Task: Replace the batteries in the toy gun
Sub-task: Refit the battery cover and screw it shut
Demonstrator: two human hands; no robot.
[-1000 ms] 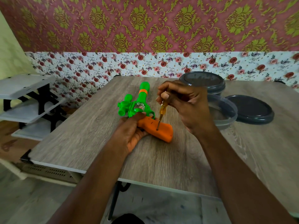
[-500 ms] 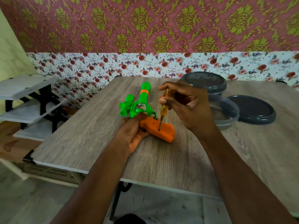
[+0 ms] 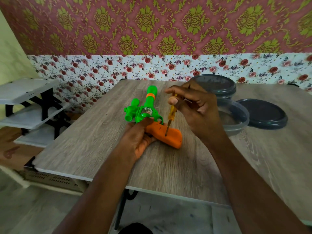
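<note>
A toy gun with a green barrel and an orange grip lies flat on the wooden table. My left hand holds the gun where the grip meets the green body, thumb on top. My right hand pinches a yellow-handled screwdriver by its upper end. The screwdriver stands nearly upright with its tip set into a hole in the orange grip. No batteries are in sight.
A clear plastic container stands just right of my right hand. Behind it sits a lidded dark container, and a loose dark lid lies farther right. A white shelf rack stands left of the table.
My right fingers have shifted around the screwdriver handle, as in a turn. The tip stays in the same hole. My left hand keeps its hold on the gun.
</note>
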